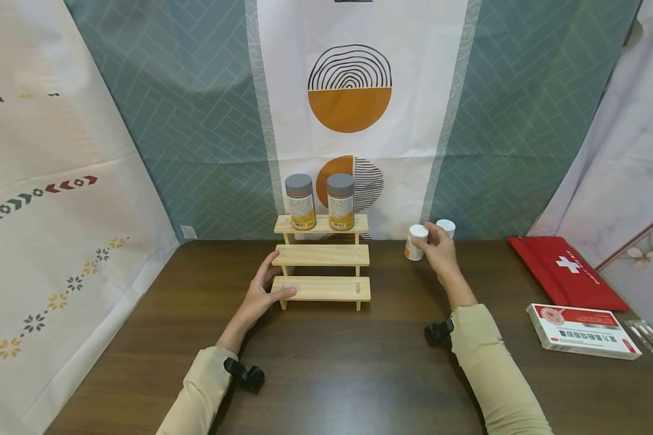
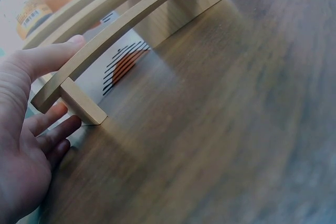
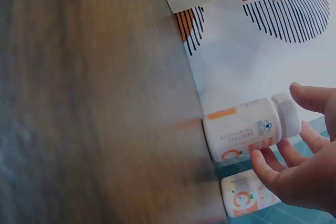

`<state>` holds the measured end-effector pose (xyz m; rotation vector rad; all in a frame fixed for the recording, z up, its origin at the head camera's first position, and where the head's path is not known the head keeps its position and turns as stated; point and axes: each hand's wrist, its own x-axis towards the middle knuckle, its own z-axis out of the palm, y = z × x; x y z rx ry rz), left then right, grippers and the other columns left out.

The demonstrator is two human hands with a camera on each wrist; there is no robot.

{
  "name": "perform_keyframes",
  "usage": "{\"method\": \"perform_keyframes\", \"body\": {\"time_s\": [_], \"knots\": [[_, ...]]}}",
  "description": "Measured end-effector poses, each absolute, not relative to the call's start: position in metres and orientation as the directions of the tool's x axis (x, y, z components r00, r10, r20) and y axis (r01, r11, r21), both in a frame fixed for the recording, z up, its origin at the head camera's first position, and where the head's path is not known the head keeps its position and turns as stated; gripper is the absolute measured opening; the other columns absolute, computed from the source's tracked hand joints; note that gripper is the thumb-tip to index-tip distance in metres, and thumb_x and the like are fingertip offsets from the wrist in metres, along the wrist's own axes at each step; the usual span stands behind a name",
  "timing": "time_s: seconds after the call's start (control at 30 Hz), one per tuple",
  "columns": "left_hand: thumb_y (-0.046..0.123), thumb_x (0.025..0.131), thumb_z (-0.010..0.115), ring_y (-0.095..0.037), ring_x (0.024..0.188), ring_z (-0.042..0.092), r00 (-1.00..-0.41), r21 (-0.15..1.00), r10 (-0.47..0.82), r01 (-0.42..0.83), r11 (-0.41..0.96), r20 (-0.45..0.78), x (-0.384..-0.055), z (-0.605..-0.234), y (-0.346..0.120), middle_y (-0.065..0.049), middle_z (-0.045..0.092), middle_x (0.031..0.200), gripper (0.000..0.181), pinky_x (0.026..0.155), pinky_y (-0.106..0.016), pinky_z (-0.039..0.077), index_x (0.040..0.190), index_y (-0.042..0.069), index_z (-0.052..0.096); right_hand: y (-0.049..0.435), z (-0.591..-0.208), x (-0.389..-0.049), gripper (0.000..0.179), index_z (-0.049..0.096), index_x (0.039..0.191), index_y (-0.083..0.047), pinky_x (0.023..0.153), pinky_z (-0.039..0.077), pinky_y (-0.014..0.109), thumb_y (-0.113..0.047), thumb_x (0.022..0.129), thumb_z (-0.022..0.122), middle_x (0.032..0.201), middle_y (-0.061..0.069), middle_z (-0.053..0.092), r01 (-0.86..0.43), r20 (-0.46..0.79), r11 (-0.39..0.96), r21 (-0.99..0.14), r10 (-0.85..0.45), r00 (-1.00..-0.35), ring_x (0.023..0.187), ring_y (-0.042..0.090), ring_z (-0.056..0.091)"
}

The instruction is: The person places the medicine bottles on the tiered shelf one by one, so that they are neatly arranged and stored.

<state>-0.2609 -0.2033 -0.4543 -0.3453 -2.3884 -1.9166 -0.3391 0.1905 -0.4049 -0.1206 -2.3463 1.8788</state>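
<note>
My left hand [image 1: 258,296] grips the left end of a three-step wooden display rack [image 1: 321,289], its thumb over the lowest step and the other fingers at the side. On the rack's top step stand two grey-capped bottles with yellow labels, the left bottle [image 1: 302,205] and the right bottle [image 1: 340,205]. To the right of the rack, my right hand [image 1: 439,257] holds a white pill bottle [image 3: 244,129] near its cap, between thumb and fingers. That bottle stands upright on the table. A second white bottle [image 3: 247,195] is beside it, partly hidden by the hand.
At the table's right side lie a red first-aid pouch [image 1: 571,275] with a white cross and a red-and-white box [image 1: 584,332]. Silvery packaging [image 1: 650,341] sits by the right edge. A patterned cloth [image 1: 207,139] hangs behind the dark wooden table [image 1: 326,374].
</note>
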Motion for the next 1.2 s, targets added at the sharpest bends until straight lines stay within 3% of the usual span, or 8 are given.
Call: {"method": "perform_keyframes", "body": {"time_s": [0.37, 0.73, 1.2], "knots": [[0.005, 0.085, 0.074, -0.037, 0.140, 0.037, -0.976, 0.957, 0.130, 0.198, 0.213, 0.173, -0.261, -0.453, -0.203, -0.023, 0.046, 0.145, 0.093, 0.116, -0.058, 0.023, 0.155, 0.031, 0.020, 0.189, -0.408, -0.342, 0.058, 0.038, 0.147, 0.001, 0.114, 0.034, 0.043, -0.010, 0.095, 0.060, 0.146, 0.025, 0.044, 0.009, 0.027, 0.212, -0.977, 0.165, -0.986, 0.132, 0.032, 0.042], [0.005, 0.085, 0.073, -0.037, 0.139, 0.038, -0.975, 0.956, 0.135, 0.202, 0.211, 0.176, -0.260, -0.452, -0.203, -0.023, 0.046, 0.146, 0.093, 0.116, -0.058, 0.024, 0.155, 0.030, 0.019, 0.191, -0.412, -0.344, 0.058, 0.037, 0.148, -0.001, 0.110, 0.036, 0.039, -0.007, 0.095, 0.060, 0.151, 0.022, 0.041, 0.010, 0.024, 0.195, -0.981, 0.169, -0.985, 0.132, 0.031, 0.042], [0.004, 0.085, 0.073, -0.039, 0.139, 0.037, -0.973, 0.954, 0.139, 0.213, 0.209, 0.187, -0.260, -0.453, -0.203, -0.024, 0.045, 0.146, 0.092, 0.115, -0.060, 0.023, 0.156, 0.029, 0.020, 0.190, -0.416, -0.346, 0.056, 0.040, 0.144, 0.001, 0.115, 0.035, 0.045, -0.004, 0.093, 0.061, 0.152, 0.023, 0.040, -0.009, 0.043, 0.175, -0.984, 0.191, -0.981, 0.134, 0.035, 0.041]]}}
